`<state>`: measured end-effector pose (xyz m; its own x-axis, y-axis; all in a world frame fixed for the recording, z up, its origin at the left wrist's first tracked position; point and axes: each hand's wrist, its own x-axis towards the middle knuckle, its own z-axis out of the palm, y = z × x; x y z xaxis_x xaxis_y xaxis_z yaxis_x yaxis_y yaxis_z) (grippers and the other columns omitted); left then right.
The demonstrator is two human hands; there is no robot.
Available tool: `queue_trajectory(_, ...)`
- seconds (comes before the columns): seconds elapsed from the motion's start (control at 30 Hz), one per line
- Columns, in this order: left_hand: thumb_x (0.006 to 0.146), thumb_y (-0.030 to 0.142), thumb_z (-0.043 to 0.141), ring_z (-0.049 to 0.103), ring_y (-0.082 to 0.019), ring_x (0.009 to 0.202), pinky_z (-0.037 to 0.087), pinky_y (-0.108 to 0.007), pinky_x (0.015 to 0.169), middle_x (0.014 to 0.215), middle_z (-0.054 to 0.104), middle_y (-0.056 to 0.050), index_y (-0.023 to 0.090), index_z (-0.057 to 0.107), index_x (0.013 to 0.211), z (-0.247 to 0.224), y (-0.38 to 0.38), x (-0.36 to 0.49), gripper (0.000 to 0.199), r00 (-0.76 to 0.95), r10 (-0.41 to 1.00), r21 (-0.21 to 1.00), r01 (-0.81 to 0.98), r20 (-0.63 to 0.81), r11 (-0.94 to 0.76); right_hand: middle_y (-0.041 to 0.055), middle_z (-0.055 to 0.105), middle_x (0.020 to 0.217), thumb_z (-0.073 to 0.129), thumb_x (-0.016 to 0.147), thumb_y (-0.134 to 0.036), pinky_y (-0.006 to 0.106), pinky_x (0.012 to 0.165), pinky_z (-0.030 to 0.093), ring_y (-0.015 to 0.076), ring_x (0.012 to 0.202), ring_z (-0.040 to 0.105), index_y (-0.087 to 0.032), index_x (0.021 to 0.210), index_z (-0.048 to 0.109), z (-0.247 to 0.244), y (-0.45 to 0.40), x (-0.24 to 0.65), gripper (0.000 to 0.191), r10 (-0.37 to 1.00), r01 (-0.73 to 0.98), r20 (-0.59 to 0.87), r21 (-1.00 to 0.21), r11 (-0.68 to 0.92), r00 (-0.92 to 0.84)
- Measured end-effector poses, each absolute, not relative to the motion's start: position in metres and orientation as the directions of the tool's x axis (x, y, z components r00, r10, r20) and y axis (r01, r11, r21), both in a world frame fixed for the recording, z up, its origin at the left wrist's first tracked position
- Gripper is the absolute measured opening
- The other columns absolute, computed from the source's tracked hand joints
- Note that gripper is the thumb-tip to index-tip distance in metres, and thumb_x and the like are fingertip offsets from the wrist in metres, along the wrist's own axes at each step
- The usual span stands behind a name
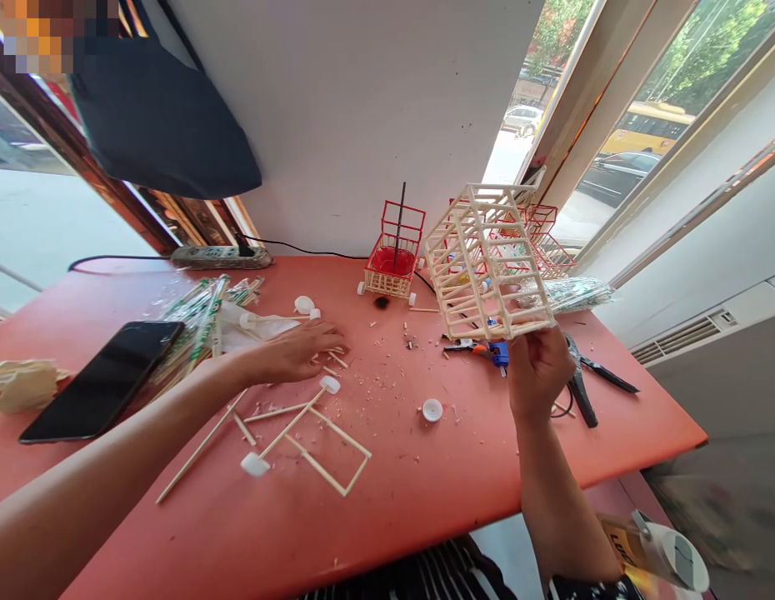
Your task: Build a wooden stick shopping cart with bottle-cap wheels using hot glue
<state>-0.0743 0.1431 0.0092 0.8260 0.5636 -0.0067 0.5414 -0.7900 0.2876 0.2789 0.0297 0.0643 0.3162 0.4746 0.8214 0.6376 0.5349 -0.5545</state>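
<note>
My right hand (541, 371) is closed on the lower edge of a basket-like frame built from pale wooden sticks (487, 267), held tilted above the table. My left hand (300, 352) reaches across the left part of the table, fingers stretched and slightly apart, over short stick pieces (337, 358). Whether its fingertips touch them is hard to see. Close below lies a stick with white caps at both ends (293, 425), across a rectangular stick frame (347, 479). A loose white bottle cap (432, 410) rests near the middle.
A small red-and-wood cart (393, 258) stands by the wall. A blue glue gun (498, 357) and black-handled scissors (584, 392) lie right. Phone (103, 383), wrapped stick bundles (197, 321) and power strip (220, 257) are left. Red wire baskets (553, 250) stand at back right.
</note>
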Motion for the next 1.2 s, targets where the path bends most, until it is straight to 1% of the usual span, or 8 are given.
queue_trajectory(0.07, 0.091, 0.040, 0.058, 0.060, -0.024, 0.102, 0.043, -0.034, 0.093, 0.117, 0.065, -0.008, 0.024, 0.069, 0.114, 0.011, 0.141, -0.077, 0.030, 0.827, 0.562, 0.339, 0.534, -0.019, -0.775, -0.0007, 0.070, 0.073, 0.069, 0.093, -0.038, 0.024, 0.059, 0.053, 0.0132, 0.061, 0.065, -0.021, 0.083, 0.070, 0.064, 0.030, 0.279, 0.020, 0.483, 0.649, 0.816, -0.559, 0.516, 0.318)
queue_trajectory(0.17, 0.095, 0.049, 0.056, 0.059, -0.023, 0.092, 0.042, -0.033, 0.086, 0.100, 0.065, -0.006, 0.023, 0.071, 0.096, 0.009, 0.142, -0.077, 0.030, 0.828, 0.561, 0.351, 0.533, -0.026, -0.770, -0.0005, 0.071, 0.074, 0.069, 0.093, -0.039, 0.024, 0.058, 0.053, 0.0133, 0.060, 0.065, -0.021, 0.085, 0.070, 0.062, 0.030, 0.280, 0.020, 0.492, 0.660, 0.811, -0.561, 0.500, 0.317)
queue_trajectory(0.37, 0.102, 0.040, 0.043, 0.058, -0.022, 0.086, 0.042, -0.032, 0.079, 0.092, 0.063, -0.007, 0.021, 0.063, 0.086, -0.006, 0.143, -0.081, 0.032, 0.815, 0.579, 0.348, 0.539, 0.014, -0.767, -0.0005, 0.071, 0.074, 0.068, 0.093, -0.039, 0.023, 0.060, 0.054, 0.0135, 0.062, 0.066, -0.021, 0.084, 0.070, 0.062, 0.030, 0.279, 0.020, 0.502, 0.630, 0.807, -0.571, 0.527, 0.311)
queue_trajectory(0.63, 0.092, 0.036, 0.053, 0.058, -0.024, 0.083, 0.045, -0.036, 0.076, 0.085, 0.064, -0.008, 0.021, 0.061, 0.073, 0.005, 0.142, -0.106, 0.025, 0.758, 0.652, 0.277, 0.623, 0.018, -0.732, 0.0000, 0.073, 0.077, 0.071, 0.092, -0.031, 0.024, 0.062, 0.056, 0.0148, 0.066, 0.069, -0.022, 0.085, 0.073, 0.068, 0.026, 0.274, 0.012, 0.480, 0.611, 0.813, -0.572, 0.548, 0.331)
queue_trajectory(0.8, 0.094, 0.030, 0.045, 0.062, -0.027, 0.102, 0.047, -0.041, 0.093, 0.108, 0.070, -0.011, 0.019, 0.069, 0.107, 0.015, 0.147, -0.072, 0.028, 0.687, 0.720, 0.286, 0.674, 0.097, -0.681, -0.0002, 0.073, 0.078, 0.071, 0.091, -0.029, 0.025, 0.064, 0.056, 0.0149, 0.067, 0.069, -0.022, 0.085, 0.074, 0.068, 0.024, 0.275, 0.010, 0.467, 0.595, 0.814, -0.575, 0.561, 0.346)
queue_trajectory(0.9, 0.096, 0.031, 0.047, 0.065, -0.026, 0.104, 0.050, -0.040, 0.094, 0.112, 0.070, -0.011, 0.018, 0.068, 0.113, 0.006, 0.162, -0.034, 0.030, 0.638, 0.761, 0.322, 0.701, 0.117, -0.637, -0.0007, 0.073, 0.077, 0.072, 0.091, -0.028, 0.025, 0.064, 0.056, 0.0152, 0.070, 0.070, -0.023, 0.087, 0.074, 0.068, 0.024, 0.276, 0.007, 0.453, 0.590, 0.828, -0.557, 0.585, 0.332)
queue_trajectory(1.03, 0.093, 0.022, 0.054, 0.066, -0.027, 0.104, 0.053, -0.042, 0.093, 0.108, 0.070, -0.012, 0.015, 0.070, 0.105, -0.014, 0.188, 0.009, 0.021, 0.595, 0.797, 0.351, 0.728, 0.105, -0.589, -0.0008, 0.073, 0.075, 0.070, 0.093, -0.030, 0.023, 0.063, 0.056, 0.0144, 0.069, 0.071, -0.022, 0.086, 0.073, 0.069, 0.024, 0.277, 0.011, 0.467, 0.590, 0.816, -0.573, 0.569, 0.341)
queue_trajectory(1.2, 0.097, 0.039, 0.064, 0.065, -0.025, 0.109, 0.058, -0.047, 0.092, 0.129, 0.063, -0.011, 0.017, 0.061, 0.128, -0.022, 0.204, 0.049, 0.039, 0.629, 0.774, 0.400, 0.694, 0.067, -0.599, 0.0005, 0.073, 0.079, 0.071, 0.094, -0.033, 0.024, 0.064, 0.058, 0.0151, 0.072, 0.072, -0.022, 0.087, 0.072, 0.069, 0.023, 0.278, 0.013, 0.473, 0.557, 0.802, -0.595, 0.579, 0.365)
